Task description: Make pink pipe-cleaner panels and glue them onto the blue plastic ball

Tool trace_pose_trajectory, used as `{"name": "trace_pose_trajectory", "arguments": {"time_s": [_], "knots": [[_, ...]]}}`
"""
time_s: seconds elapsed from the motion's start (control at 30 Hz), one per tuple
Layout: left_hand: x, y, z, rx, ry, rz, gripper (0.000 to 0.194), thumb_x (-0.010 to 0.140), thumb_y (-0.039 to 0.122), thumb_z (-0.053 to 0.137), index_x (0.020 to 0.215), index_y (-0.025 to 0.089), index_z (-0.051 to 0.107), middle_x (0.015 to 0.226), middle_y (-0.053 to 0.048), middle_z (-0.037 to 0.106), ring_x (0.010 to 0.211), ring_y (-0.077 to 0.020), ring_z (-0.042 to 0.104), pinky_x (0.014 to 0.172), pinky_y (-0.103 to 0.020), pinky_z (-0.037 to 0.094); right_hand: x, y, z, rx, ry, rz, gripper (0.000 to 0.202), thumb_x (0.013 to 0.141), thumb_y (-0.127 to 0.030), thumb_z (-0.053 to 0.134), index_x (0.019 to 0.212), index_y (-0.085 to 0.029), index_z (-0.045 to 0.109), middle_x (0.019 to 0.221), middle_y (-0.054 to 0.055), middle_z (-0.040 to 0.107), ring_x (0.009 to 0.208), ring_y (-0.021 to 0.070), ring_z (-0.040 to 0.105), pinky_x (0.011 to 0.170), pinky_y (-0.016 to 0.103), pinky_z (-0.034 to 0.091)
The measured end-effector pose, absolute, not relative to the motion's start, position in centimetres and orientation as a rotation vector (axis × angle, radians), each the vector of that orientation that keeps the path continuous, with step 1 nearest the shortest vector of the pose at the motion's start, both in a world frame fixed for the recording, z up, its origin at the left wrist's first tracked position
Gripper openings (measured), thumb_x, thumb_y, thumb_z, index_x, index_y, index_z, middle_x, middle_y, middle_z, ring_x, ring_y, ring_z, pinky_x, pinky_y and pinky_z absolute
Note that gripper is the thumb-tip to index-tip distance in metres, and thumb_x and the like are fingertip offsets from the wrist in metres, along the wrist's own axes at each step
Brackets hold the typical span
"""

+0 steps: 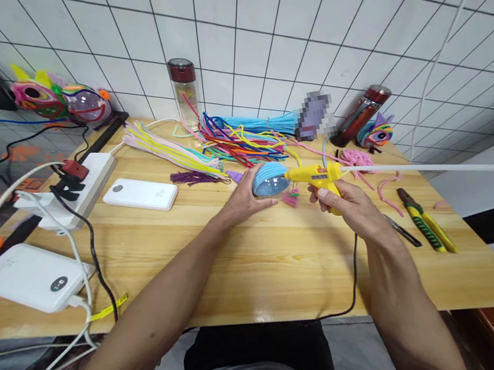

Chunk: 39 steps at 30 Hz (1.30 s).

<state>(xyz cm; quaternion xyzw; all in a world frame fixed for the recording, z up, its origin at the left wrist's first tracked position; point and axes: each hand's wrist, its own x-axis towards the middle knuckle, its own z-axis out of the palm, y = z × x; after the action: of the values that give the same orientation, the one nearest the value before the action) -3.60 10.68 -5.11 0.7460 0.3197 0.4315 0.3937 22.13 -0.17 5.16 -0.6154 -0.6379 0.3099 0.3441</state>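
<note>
My left hand [249, 198] is closed around a clear ball [272, 186] whose upper part is wrapped in light blue pipe cleaner. In my right hand [343, 200] is a yellow glue gun [314, 173], gripped by its handle. Its nozzle points left and meets the ball's right side, as far as I can see. A long white glue stick [439, 166] sticks out of the gun's back end. Below the nozzle lies a small pink tassel [292, 197]. A purple piece [235, 177] shows just behind my left hand.
Colourful pipe cleaners [243, 138] lie at the back by a glass bottle [186, 94]. Pliers [425, 220] and a craft knife [402, 229] lie right. Power banks [141, 194] and a power strip [85, 191] sit left. A black cord [356, 268] hangs off the front edge.
</note>
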Motion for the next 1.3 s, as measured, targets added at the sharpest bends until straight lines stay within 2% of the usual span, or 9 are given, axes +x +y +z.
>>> {"name": "trace_pose_trajectory", "arguments": {"time_s": [0.2,0.87,1.3], "knots": [[-3.55,10.57,-5.07,1.880,0.824,1.079,0.108,0.075,0.043,0.091,0.167,0.020,0.039,0.166,-0.018,0.050,0.155,-0.0386,0.048,0.132,-0.055,0.037,21.93,-0.32,5.41,-1.633,-1.655,0.783,0.049,0.092,-0.071,0.067,0.081,-0.023,0.067,0.094,0.008,0.074,0.079,0.0221,0.060,0.073,0.037,0.046],[-3.59,10.62,-5.09,1.906,0.820,1.077,0.107,0.076,0.042,0.091,0.167,0.018,0.039,0.166,-0.020,0.049,0.155,-0.0386,0.048,0.132,-0.055,0.037,21.67,-0.34,5.51,-1.655,-1.638,0.785,0.048,0.090,-0.070,0.066,0.080,-0.023,0.064,0.092,0.008,0.072,0.079,0.0214,0.058,0.072,0.037,0.045],[-3.55,10.72,-5.25,1.903,0.824,1.084,0.109,0.075,0.044,0.091,0.167,0.019,0.038,0.166,-0.019,0.049,0.155,-0.0384,0.048,0.132,-0.054,0.038,21.53,-0.33,5.56,-1.661,-1.655,0.760,0.047,0.091,-0.069,0.065,0.086,-0.022,0.066,0.079,0.003,0.064,0.072,0.0200,0.056,0.068,0.035,0.044]]}}
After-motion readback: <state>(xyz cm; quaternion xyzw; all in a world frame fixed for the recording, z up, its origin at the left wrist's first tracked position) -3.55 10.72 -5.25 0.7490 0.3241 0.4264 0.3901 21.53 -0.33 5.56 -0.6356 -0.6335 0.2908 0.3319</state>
